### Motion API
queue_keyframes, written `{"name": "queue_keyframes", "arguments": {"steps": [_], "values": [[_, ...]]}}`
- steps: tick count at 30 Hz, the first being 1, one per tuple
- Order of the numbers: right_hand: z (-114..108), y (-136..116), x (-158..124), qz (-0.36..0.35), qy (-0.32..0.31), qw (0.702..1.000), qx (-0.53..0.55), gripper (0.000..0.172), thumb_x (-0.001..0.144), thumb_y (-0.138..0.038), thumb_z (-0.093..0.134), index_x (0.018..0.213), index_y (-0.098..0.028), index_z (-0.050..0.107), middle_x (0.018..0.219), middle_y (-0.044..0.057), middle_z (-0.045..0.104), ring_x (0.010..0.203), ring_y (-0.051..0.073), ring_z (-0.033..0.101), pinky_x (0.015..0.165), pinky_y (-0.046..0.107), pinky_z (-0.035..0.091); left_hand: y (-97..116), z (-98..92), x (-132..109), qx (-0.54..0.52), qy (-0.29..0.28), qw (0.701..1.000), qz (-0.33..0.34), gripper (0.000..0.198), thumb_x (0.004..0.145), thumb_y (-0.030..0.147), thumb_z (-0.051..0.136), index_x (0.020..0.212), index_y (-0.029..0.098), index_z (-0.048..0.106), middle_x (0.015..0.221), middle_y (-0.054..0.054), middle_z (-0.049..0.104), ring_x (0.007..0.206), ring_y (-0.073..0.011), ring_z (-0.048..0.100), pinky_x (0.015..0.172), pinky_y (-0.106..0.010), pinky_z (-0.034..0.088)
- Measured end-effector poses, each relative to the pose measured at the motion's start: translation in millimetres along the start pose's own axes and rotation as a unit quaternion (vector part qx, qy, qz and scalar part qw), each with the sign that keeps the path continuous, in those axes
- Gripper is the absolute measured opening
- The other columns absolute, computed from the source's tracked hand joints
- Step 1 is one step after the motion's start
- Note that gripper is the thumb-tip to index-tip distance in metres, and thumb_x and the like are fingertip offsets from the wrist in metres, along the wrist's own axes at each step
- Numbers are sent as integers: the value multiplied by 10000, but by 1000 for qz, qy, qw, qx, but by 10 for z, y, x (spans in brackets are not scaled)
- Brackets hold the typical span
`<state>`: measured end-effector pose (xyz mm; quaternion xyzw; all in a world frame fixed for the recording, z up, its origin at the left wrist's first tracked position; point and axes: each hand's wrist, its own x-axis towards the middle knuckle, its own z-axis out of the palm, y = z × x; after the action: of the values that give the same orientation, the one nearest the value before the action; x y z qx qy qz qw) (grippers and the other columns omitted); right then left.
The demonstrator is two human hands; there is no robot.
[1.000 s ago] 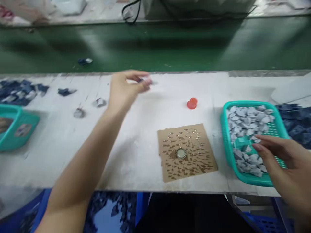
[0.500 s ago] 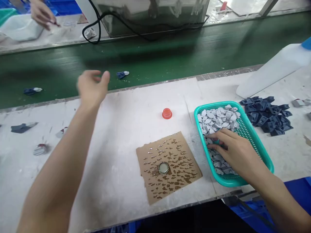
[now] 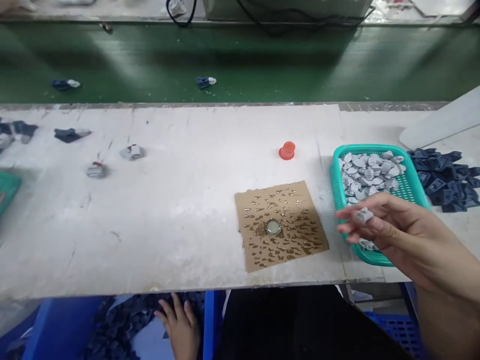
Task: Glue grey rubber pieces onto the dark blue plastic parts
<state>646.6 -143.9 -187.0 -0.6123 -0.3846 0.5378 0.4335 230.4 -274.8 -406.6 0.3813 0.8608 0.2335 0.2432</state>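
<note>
Pale-grey piece (image 3: 363, 215) | small, chunky, angular | pinched in right fingers (image 3: 376, 201)

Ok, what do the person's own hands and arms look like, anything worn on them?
The right grip is a bare, ungloved hand, and no sleeve shows on the right forearm. The left grip is also an ungloved hand, cut off by the picture's bottom edge, so any sleeve is out of view.

A cap (image 3: 273, 227) lies on cardboard (image 3: 258, 202) on the table (image 3: 180, 200). A cup (image 3: 287, 150) is behind the cardboard. To the right is a basket (image 3: 335, 175) with bits (image 3: 369, 173) in it.
</note>
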Motion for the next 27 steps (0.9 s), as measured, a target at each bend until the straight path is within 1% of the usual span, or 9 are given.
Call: {"name": "queue_keyframes", "arguments": {"steps": [2, 5, 11, 13, 14, 16, 18, 22, 27], "values": [[77, -44, -22, 23, -33, 999, 27, 219, 834, -456, 873, 906, -263, 800, 864, 84, 780, 664, 186, 740, 579, 233, 634, -297, 22, -184, 7, -14, 1000, 0, 753, 818, 619, 545, 1444, 204, 594, 1636, -260, 474, 1635, -477, 192, 1332, -631, 114], [140, -56, -60, 11, -68, 998, 14, 188, 874, -461, 836, 965, -296, 826, 768, 44, 725, 640, 153, 705, 565, 196, 609, -518, 22, -317, 15, -32, 999, -4, 632, 841, 564, 572, 1398, 274, 643, 1546, -189, 602, 1580, -457, 366, 1317, -621, 240], [236, 32, -79, -11, -65, 996, -55, 176, 898, -451, 806, 998, -306, 799, 730, 21, 693, 618, 159, 681, 537, 216, 587, -421, -216, -364, 19, -27, 999, -41, 423, 821, 559, 668, 1104, 265, 781, 1563, -134, 598, 1490, -467, 497, 1277, -599, 357], [295, 77, -80, -75, -19, 981, -180, 184, 911, -473, 789, 995, -309, 789, 772, 12, 731, 630, 167, 692, 549, 235, 584, -250, -361, -337, -40, -4, 991, -125, 439, 762, 545, 745, 1070, 233, 774, 1516, -154, 630, 1422, -486, 559, 1246, -637, 385], [331, 98, -79, -123, 12, 956, -267, 184, 925, -479, 775, 1019, -322, 787, 829, 1, 763, 651, 165, 704, 568, 241, 581, -138, -441, -317, -88, 12, 981, -170, 457, 742, 528, 770, 1078, 219, 760, 1423, -159, 688, 1349, -472, 622, 1209, -638, 433], [416, 139, -69, -233, 40, 874, -425, 159, 973, -443, 734, 1082, -334, 775, 936, -27, 799, 718, 153, 729, 630, 244, 577, 135, -608, -276, -222, 29, 944, -242, 467, 710, 468, 814, 1088, 206, 738, 1197, -123, 776, 1129, -378, 742, 1062, -541, 581], [503, 174, -42, -328, 10, 795, -511, 130, 1022, -351, 684, 1123, -302, 749, 1007, -29, 801, 800, 138, 740, 700, 232, 570, 466, -768, -257, -365, 2, 890, -274, 456, 656, 385, 883, 1051, 203, 747, 1085, -87, 796, 884, -246, 759, 825, -352, 648], [639, 237, 49, -412, -68, 726, -547, 144, 1055, -231, 624, 1186, -233, 683, 1018, 1, 775, 919, 152, 740, 828, 240, 561, 1176, -937, -319, -538, -144, 787, -265, 419, 608, 338, 998, 956, 200, 809, 1020, -95, 807, 724, -141, 679, 644, -205, 599], [722, 305, 173, -447, -133, 680, -567, 151, 1079, -212, 576, 1202, -197, 662, 1048, 17, 761, 935, 154, 736, 842, 253, 542, 1780, -691, -390, -639, -337, 678, -136, 254, 776, 368, 935, 953, 216, 833, 918, -46, 803, 662, -77, 705, 585, -108, 561]]}}
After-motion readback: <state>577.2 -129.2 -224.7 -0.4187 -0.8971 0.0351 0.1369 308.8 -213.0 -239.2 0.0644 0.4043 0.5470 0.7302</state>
